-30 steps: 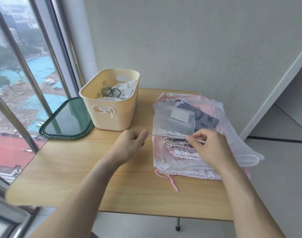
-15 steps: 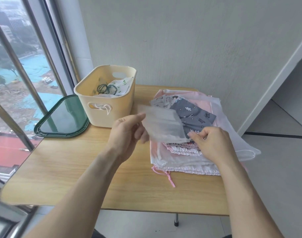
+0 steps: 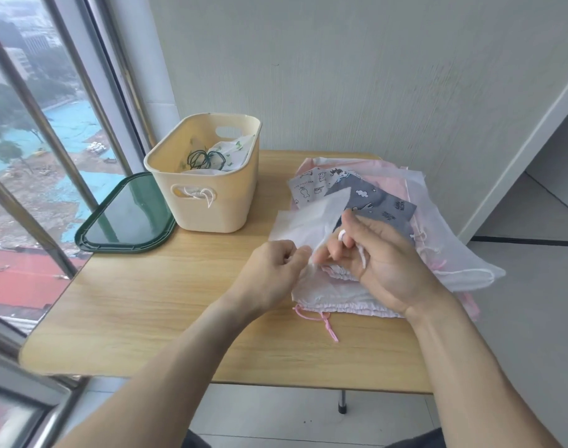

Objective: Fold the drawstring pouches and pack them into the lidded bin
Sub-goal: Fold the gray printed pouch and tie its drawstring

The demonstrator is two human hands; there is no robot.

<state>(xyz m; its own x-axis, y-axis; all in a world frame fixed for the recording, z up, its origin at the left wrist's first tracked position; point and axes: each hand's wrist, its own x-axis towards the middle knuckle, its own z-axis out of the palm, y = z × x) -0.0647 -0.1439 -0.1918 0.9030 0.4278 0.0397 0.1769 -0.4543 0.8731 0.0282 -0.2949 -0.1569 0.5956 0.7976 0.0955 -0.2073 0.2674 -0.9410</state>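
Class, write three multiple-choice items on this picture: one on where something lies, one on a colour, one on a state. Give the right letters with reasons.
1. Where does the green lid lie?
A. on the bin
B. on the table, left of the bin
C. on the floor

2. What colour is the bin?
A. cream
B. blue
C. black

3. How is the white pouch held?
A. by no hand
B. by the left hand only
C. by both hands

Answers: 1 B, the lid lies flat on the table beside the open bin. 2 A, its walls are pale cream. 3 C, the left hand and right hand both pinch it or its cord.
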